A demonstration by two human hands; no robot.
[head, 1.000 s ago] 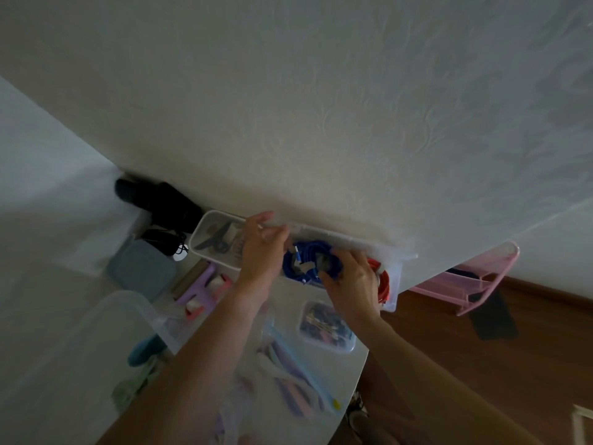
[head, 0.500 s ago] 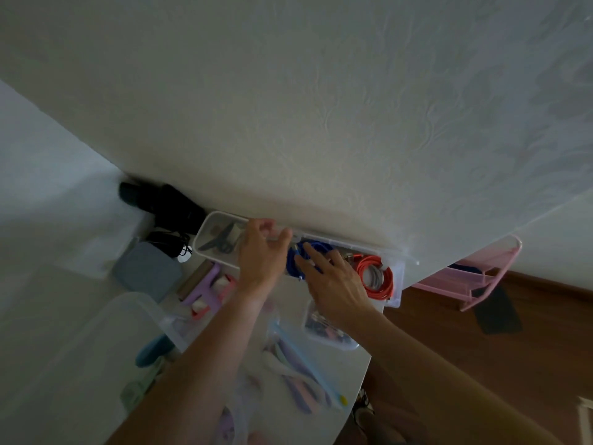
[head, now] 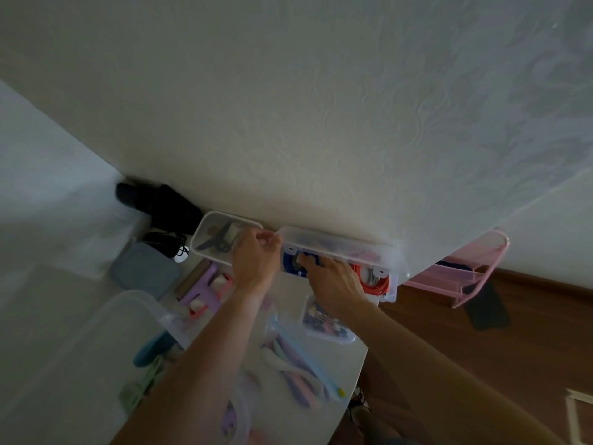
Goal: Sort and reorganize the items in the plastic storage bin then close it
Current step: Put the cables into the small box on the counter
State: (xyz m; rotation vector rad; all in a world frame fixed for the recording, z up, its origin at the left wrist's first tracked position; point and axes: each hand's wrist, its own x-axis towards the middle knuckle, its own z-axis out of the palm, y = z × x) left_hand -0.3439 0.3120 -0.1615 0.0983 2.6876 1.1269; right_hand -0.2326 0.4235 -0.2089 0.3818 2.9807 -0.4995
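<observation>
The clear box [head: 340, 261] sits against the wall, its light, stiff lid half down. Left hand [head: 255, 261] pinches the lid edge; right hand [head: 333, 281] presses the springy blue cable [head: 290, 263] flat, fingers straight

We see a pale textured wall [head: 321, 107] filling the upper part of the view, with a white table [head: 327, 358] pushed against it. In the corner sits a black object [head: 160, 203], too dark for us to identify. Just in front of it we find a tangle of black cord [head: 167, 245] beside a flat grey case [head: 144, 271]. To the right, past the table's edge, we notice a pink plastic rack [head: 465, 271] over a brown wooden floor [head: 481, 364], where a dark flat item [head: 487, 306] lies.
</observation>
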